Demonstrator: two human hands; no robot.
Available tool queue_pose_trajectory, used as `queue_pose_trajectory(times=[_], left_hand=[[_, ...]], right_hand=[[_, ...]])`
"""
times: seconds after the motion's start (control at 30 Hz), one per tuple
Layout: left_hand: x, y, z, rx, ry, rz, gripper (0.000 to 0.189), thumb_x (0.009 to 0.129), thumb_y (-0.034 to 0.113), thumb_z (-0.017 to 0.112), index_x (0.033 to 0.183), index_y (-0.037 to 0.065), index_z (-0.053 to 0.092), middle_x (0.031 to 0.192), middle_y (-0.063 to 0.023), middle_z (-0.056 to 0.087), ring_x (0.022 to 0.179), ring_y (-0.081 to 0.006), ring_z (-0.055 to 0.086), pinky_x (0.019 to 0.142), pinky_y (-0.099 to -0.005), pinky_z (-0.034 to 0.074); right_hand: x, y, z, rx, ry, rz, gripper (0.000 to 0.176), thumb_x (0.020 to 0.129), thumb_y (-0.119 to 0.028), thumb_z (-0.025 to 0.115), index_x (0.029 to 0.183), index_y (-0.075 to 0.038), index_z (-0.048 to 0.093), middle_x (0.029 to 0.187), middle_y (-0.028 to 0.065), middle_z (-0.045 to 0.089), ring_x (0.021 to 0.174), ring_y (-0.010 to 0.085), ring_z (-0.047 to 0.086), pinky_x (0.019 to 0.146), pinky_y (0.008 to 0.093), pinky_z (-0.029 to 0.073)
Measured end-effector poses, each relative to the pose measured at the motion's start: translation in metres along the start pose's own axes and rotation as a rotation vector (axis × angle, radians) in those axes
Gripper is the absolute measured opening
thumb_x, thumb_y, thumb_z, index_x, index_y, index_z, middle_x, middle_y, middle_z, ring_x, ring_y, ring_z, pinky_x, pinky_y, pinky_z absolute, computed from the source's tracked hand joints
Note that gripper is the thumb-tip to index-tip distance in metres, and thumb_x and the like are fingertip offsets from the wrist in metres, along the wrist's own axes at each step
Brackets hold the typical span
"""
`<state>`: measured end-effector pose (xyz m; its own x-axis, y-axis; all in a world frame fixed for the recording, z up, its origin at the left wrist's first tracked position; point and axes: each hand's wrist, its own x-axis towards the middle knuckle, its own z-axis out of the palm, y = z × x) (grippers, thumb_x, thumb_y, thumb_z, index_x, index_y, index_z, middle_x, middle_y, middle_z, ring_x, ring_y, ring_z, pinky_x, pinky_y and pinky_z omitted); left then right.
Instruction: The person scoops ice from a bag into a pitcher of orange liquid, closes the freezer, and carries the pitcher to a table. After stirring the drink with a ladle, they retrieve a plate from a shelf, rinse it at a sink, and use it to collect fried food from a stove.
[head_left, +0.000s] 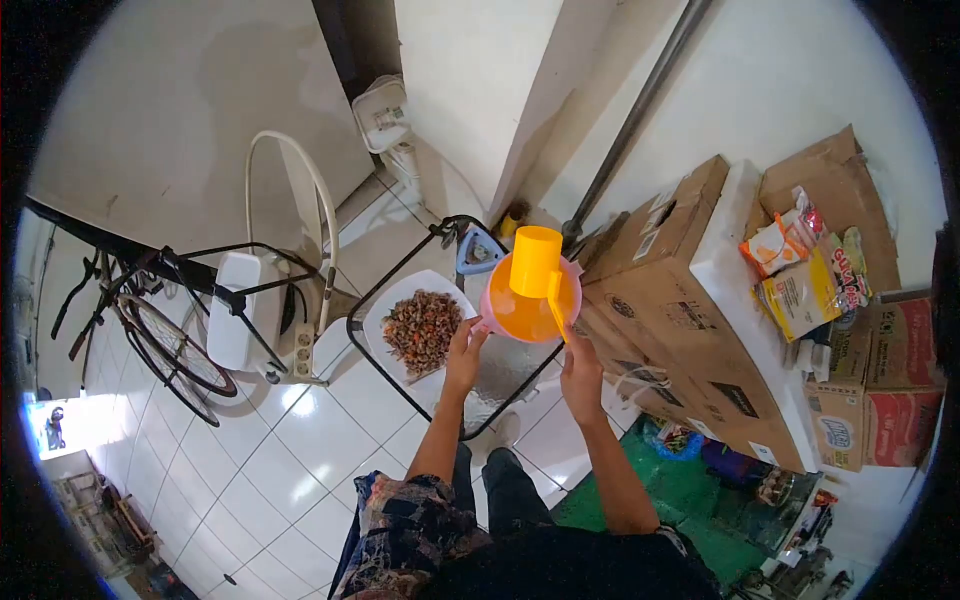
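My left hand (464,357) is closed on the near left rim of a round pink bowl (486,312), whose inside looks orange. The fingers of my right hand (581,372) are wrapped round the handle of a yellow-orange water dipper (537,262), at the bowl's right side. The dipper's cup overlaps the bowl's far part in this view. Left of the bowl, a white square tray (373,322) bears a heap of small brown and orange pieces (422,332). Beyond it lies a blue triangular dish (480,248).
Tray and bowl are over a black-framed glass table (505,375). Tall cardboard boxes (660,310) stand close on the right, with packets (800,290) on top. A bicycle (170,320) and a white appliance with a hose (240,310) are at the left.
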<state>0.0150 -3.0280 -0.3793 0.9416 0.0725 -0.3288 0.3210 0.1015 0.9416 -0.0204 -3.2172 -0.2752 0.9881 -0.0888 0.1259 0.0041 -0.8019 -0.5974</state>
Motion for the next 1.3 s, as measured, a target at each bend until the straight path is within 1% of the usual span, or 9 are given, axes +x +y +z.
queue_pose_trajectory(times=[0.07, 0.27, 0.37, 0.53, 0.6, 0.7, 0.97, 1.1, 1.3], left_hand=[[0.001, 0.005, -0.002, 0.014, -0.026, -0.025, 0.041, 0.091, 0.033, 0.051, 0.117, 0.001, 0.054, 0.117, -0.0168, 0.056, 0.111, -0.0282, 0.05, 0.097, -0.0355, 0.036], [0.001, 0.0, -0.002, 0.043, -0.04, -0.028, 0.044, 0.091, 0.035, 0.051, 0.117, 0.0, 0.053, 0.116, -0.0162, 0.056, 0.11, -0.0266, 0.05, 0.096, -0.0341, 0.036], [0.001, 0.003, -0.004, 0.029, -0.058, -0.047, 0.045, 0.091, 0.036, 0.051, 0.118, 0.0, 0.053, 0.117, -0.0158, 0.056, 0.11, -0.0261, 0.05, 0.096, -0.0342, 0.036], [0.001, -0.001, -0.003, -0.019, -0.052, -0.031, 0.045, 0.091, 0.036, 0.051, 0.118, 0.0, 0.053, 0.117, -0.0154, 0.056, 0.111, -0.0258, 0.05, 0.097, -0.0342, 0.036], [0.002, -0.002, -0.004, 0.042, -0.056, -0.036, 0.045, 0.09, 0.042, 0.051, 0.124, 0.012, 0.049, 0.117, -0.0043, 0.053, 0.111, -0.0176, 0.046, 0.089, -0.0378, 0.037], [-0.002, 0.014, -0.003, 0.04, -0.055, -0.06, 0.046, 0.091, 0.038, 0.052, 0.118, 0.0, 0.054, 0.116, -0.0152, 0.056, 0.111, -0.0251, 0.05, 0.097, -0.0338, 0.035], [-0.002, 0.009, -0.001, 0.031, -0.027, -0.051, 0.044, 0.091, 0.037, 0.052, 0.118, 0.002, 0.054, 0.116, -0.0159, 0.056, 0.11, -0.026, 0.05, 0.097, -0.0341, 0.035], [-0.001, 0.012, -0.006, 0.083, -0.1, -0.049, 0.046, 0.091, 0.046, 0.046, 0.123, 0.014, 0.049, 0.12, -0.0049, 0.051, 0.109, -0.0194, 0.047, 0.087, -0.0373, 0.039], [0.005, 0.002, -0.007, 0.157, -0.116, -0.027, 0.046, 0.091, 0.047, 0.046, 0.121, 0.012, 0.049, 0.116, -0.0071, 0.053, 0.108, -0.0198, 0.049, 0.087, -0.0391, 0.04]], right_hand=[[-0.004, -0.009, -0.011, 0.036, 0.156, -0.101, 0.044, 0.085, 0.006, 0.049, 0.128, -0.006, 0.048, 0.093, 0.0196, 0.058, 0.087, 0.0335, 0.059, 0.075, 0.04, 0.049], [-0.035, 0.014, 0.007, -0.065, -0.019, 0.02, 0.051, 0.083, 0.002, 0.05, 0.132, -0.009, 0.044, 0.088, 0.0197, 0.056, 0.083, 0.0371, 0.057, 0.071, 0.0445, 0.048], [-0.011, 0.011, 0.016, -0.003, 0.032, 0.012, 0.041, 0.085, 0.006, 0.049, 0.125, -0.006, 0.05, 0.104, 0.0197, 0.058, 0.092, 0.0335, 0.059, 0.08, 0.0394, 0.048], [-0.016, -0.011, 0.006, 0.056, 0.06, 0.052, 0.044, 0.083, 0.008, 0.049, 0.125, -0.005, 0.05, 0.103, 0.0203, 0.058, 0.093, 0.0329, 0.059, 0.079, 0.0384, 0.048], [-0.019, -0.009, 0.011, 0.1, 0.069, 0.046, 0.044, 0.083, 0.009, 0.05, 0.125, -0.005, 0.05, 0.103, 0.0204, 0.057, 0.093, 0.0331, 0.059, 0.079, 0.038, 0.048], [-0.022, 0.008, 0.022, 0.001, -0.02, -0.058, 0.044, 0.083, 0.009, 0.049, 0.125, -0.004, 0.05, 0.103, 0.0203, 0.058, 0.093, 0.0331, 0.059, 0.079, 0.0373, 0.048], [0.002, 0.012, 0.01, 0.003, 0.156, -0.142, 0.053, 0.081, 0.007, 0.052, 0.131, -0.006, 0.044, 0.098, 0.0193, 0.058, 0.093, 0.0351, 0.058, 0.075, 0.0412, 0.049], [-0.012, 0.022, 0.025, 0.01, 0.038, -0.052, 0.046, 0.083, 0.008, 0.05, 0.127, -0.005, 0.048, 0.105, 0.0212, 0.057, 0.098, 0.0339, 0.057, 0.083, 0.0397, 0.046], [-0.021, 0.025, 0.018, 0.037, 0.077, -0.043, 0.052, 0.08, 0.012, 0.049, 0.129, -0.006, 0.046, 0.1, 0.0198, 0.056, 0.09, 0.0344, 0.058, 0.078, 0.0406, 0.047]])
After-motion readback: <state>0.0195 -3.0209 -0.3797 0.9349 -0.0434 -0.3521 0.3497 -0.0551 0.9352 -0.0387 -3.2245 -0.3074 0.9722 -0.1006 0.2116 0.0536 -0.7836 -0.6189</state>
